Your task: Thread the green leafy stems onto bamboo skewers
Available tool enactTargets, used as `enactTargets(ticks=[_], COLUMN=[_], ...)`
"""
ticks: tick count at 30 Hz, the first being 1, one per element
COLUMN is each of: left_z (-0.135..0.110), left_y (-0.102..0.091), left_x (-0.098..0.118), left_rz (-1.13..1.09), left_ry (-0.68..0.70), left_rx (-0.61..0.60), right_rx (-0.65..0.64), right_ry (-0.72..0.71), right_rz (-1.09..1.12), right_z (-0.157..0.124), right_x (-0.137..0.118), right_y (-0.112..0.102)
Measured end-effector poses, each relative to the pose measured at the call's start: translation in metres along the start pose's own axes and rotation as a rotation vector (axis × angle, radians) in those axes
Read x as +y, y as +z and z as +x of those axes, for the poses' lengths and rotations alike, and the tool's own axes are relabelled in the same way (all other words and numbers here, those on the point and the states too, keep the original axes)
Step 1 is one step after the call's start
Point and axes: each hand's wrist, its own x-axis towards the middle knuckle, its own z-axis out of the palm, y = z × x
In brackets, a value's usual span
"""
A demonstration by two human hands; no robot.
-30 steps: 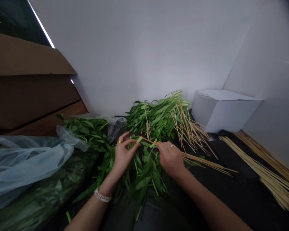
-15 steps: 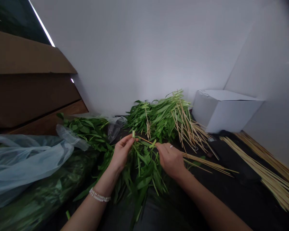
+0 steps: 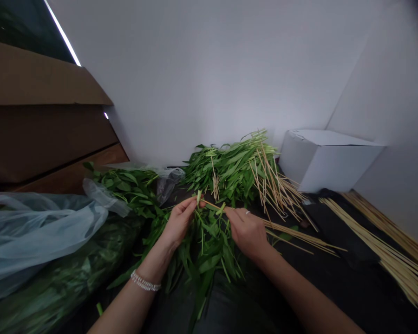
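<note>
My left hand (image 3: 178,221) pinches a green stem (image 3: 198,198) upright, next to the tip of a bamboo skewer (image 3: 213,204). My right hand (image 3: 248,231) is closed around that skewer and some green stems. Beneath both hands lies a loose bunch of leafy green stalks (image 3: 205,246) on a black surface (image 3: 334,273). A bead bracelet sits on my left wrist.
A heap of skewered greens (image 3: 237,169) lies by the white wall. A white box (image 3: 325,157) stands at the right, with bundles of bare skewers (image 3: 379,246) in front of it. At left are bagged greens in clear plastic (image 3: 35,232) and brown cardboard (image 3: 38,120).
My left hand closed from spread fingers to a pinch on a stem and raised it to the skewer tip. My right hand stayed nearly still.
</note>
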Motion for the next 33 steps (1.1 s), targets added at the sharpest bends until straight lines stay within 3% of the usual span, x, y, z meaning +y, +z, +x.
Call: enactTargets(ticks=[11, 33], left_z=[0.002, -0.005], left_y=[-0.003, 0.003], left_x=[0.002, 0.006], left_rz=[0.033, 0.102], left_ry=[-0.058, -0.15], left_rx=[0.096, -0.03], right_rx=[-0.04, 0.031], right_ry=[-0.001, -0.006], right_rz=[0.001, 0.066], right_z=[-0.001, -0.008], right_x=[0.001, -0.006], right_y=[0.0, 0.011])
